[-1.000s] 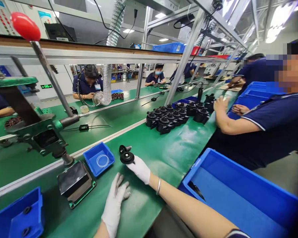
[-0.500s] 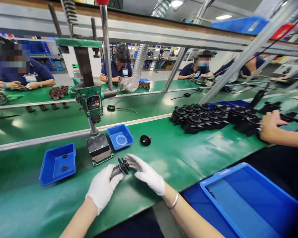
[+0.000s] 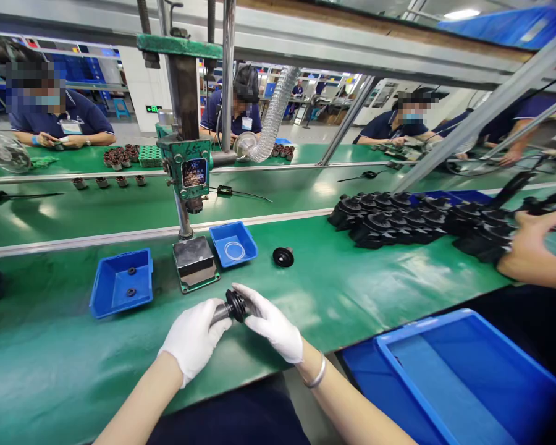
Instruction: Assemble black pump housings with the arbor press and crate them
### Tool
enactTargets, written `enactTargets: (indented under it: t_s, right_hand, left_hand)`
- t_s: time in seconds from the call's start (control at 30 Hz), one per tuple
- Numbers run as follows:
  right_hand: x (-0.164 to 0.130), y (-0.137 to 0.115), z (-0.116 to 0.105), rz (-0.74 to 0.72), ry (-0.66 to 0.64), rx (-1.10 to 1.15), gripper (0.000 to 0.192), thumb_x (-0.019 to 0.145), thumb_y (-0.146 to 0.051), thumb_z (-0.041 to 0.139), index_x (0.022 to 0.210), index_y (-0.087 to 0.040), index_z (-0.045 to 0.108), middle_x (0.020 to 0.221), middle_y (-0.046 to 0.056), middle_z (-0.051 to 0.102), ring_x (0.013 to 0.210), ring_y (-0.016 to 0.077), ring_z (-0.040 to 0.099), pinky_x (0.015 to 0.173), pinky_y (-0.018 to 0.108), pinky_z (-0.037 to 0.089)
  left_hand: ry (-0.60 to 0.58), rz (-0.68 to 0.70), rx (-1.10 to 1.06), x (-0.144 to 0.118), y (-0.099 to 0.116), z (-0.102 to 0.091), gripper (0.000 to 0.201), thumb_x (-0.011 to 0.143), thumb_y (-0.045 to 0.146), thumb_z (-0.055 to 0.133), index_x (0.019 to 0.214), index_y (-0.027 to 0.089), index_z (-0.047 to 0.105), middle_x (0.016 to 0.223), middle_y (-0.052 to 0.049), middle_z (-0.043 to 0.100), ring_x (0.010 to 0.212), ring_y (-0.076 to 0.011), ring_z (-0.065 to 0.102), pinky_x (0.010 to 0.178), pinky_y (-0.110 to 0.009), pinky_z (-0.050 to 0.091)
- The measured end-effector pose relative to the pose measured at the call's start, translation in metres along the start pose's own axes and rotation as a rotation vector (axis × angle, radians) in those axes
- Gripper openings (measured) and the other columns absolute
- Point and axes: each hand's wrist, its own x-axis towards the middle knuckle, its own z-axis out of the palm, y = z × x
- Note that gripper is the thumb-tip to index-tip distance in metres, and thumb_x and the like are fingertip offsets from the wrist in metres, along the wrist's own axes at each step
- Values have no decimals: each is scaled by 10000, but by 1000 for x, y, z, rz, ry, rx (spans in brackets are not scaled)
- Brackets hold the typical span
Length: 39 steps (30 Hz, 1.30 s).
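Together, both gloved hands, left hand [image 3: 192, 337] and right hand [image 3: 272, 321], clamp a black ribbed part [image 3: 235, 305], apparently plastic, just before the press base [image 3: 194, 271]; a loose black disc [image 3: 283, 256] lies beyond.

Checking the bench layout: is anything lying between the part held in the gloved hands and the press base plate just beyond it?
Nothing visible. The black part sits between the left hand and right hand, and only bare green mat separates it from the base plate. The small blue tray and the loose black disc lie off to the right.
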Motion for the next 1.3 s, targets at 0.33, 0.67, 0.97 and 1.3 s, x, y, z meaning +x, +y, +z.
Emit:
enactTargets:
  t_s: [0.33, 0.67, 0.97, 1.3]
  right_hand:
    - [-4, 7, -4, 48, -17, -184, 597, 868, -291, 544, 1438, -218, 380, 1424, 103, 510, 1264, 248, 527, 1106, 467, 388]
    - [-1, -3, -4, -80, 22, -316, 535, 826, -188, 543, 1349, -222, 433, 1363, 107, 511, 1205, 226, 539, 1032, 424, 457]
    - [7, -22, 7, -223, -92, -588, 359, 640, -72, 515, 949, -234, 433, 976, 17, 490, 834, 150, 499, 787, 284, 486]
    - [21, -12, 20, -217, 41, -303, 344, 611, -49, 570, 873, -231, 441, 910, -3, 462, 759, 140, 481, 669, 276, 453]
  left_hand:
    - [-32, -36, -103, -2, -3, -5, 348, 905, 435, 468, 1168, 235, 575, 1139, -82, 679, 1042, -268, 618, 898, -361, 446]
    - [-123, -29, -262, -3, -9, -13, 336, 901, 443, 490, 1140, 222, 576, 1162, -58, 678, 1054, -245, 620, 919, -341, 452]
    - [-206, 84, -75, -11, -9, -13, 277, 934, 439, 453, 1046, 230, 595, 957, -22, 666, 869, -216, 601, 746, -293, 426]
    - [-116, 93, -128, -8, -8, -19, 296, 929, 438, 487, 1111, 225, 582, 1017, -52, 653, 917, -240, 586, 803, -346, 416]
